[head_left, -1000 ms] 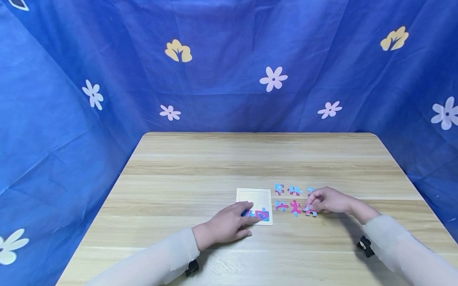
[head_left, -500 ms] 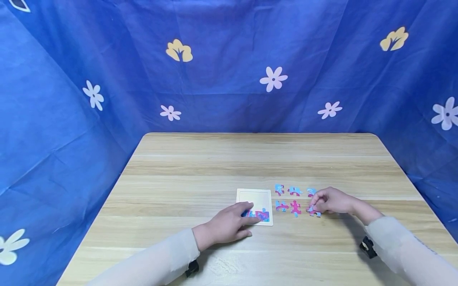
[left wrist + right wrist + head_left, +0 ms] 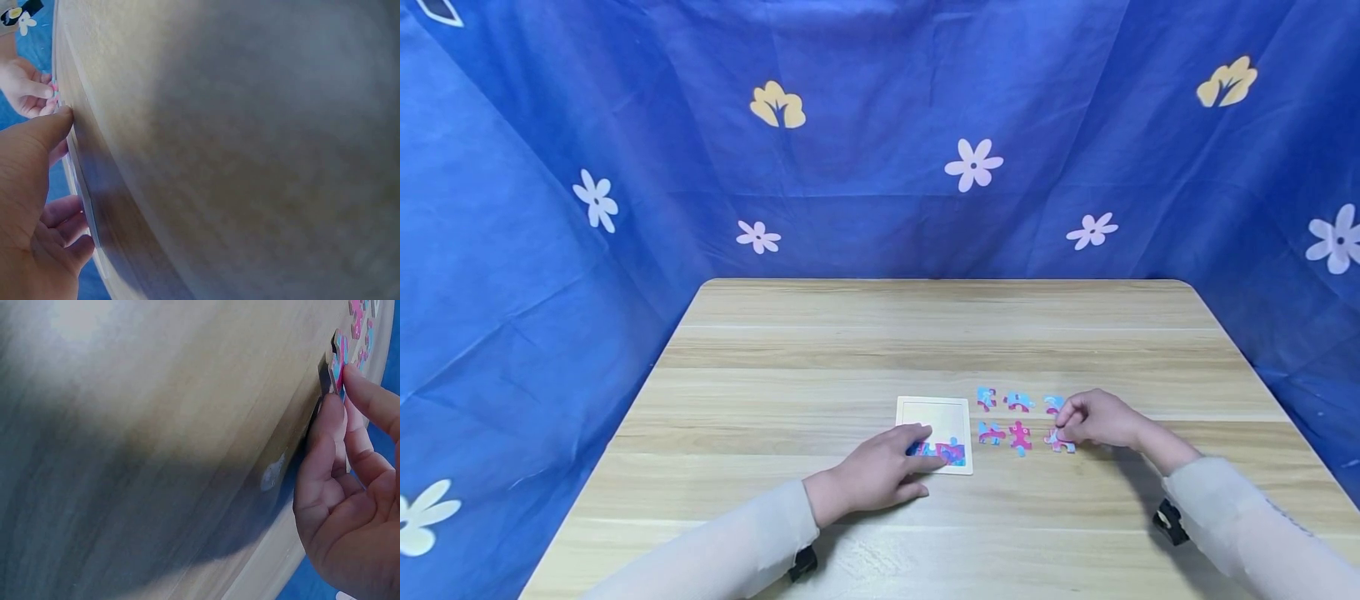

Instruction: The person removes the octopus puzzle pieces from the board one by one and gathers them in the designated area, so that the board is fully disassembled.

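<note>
A square pale puzzle tray (image 3: 934,414) lies on the table in the head view, with pink and blue jigsaw pieces (image 3: 953,452) fitted along its near side. Across that near side rests my left hand (image 3: 876,468), fingers extended; it hides part of the fitted pieces. To the right, my right hand (image 3: 1099,418) pinches a pink and blue jigsaw piece (image 3: 1060,442) between thumb and fingers. In the right wrist view this jigsaw piece (image 3: 339,361) stands tilted, with a dark shadow beside it on the table.
Several loose jigsaw pieces lie in two rows between the tray and my right hand, among them a pink piece (image 3: 1020,435) and a blue one (image 3: 1018,401). The wooden table (image 3: 820,350) ends at a blue flowered cloth (image 3: 880,167).
My right hand has shifted slightly right with the pinched jigsaw piece, uncovering more of the far-row piece behind it. My left hand has stayed in place on the tray.
</note>
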The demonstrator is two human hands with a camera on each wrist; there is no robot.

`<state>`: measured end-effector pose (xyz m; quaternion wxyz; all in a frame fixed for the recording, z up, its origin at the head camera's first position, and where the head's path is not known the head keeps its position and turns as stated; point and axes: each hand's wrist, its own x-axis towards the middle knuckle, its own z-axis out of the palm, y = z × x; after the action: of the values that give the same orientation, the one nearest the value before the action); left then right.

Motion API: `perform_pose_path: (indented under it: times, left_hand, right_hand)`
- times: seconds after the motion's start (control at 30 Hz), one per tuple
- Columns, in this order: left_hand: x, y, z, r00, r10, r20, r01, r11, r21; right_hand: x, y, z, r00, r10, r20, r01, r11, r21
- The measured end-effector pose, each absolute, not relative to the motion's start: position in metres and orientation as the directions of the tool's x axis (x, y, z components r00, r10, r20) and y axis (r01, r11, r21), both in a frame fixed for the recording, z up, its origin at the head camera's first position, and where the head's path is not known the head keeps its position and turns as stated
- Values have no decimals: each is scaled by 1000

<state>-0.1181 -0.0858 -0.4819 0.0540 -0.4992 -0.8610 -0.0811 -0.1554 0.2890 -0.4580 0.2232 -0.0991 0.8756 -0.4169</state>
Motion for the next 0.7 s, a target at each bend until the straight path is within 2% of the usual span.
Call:
perform_pose_path:
  times: [0.37,0.7]
  left_hand:
    - [-118,-87,-479,-509,847,151,861,501,91]
    - [-118,-88,-479,-522,846,109,853,514,95]
  right_hand:
    - [-155,288,-458,-896,-308,-321,42,661,-749]
    - [-156,288,-458,-874,-399,-278,-14,592,-806]
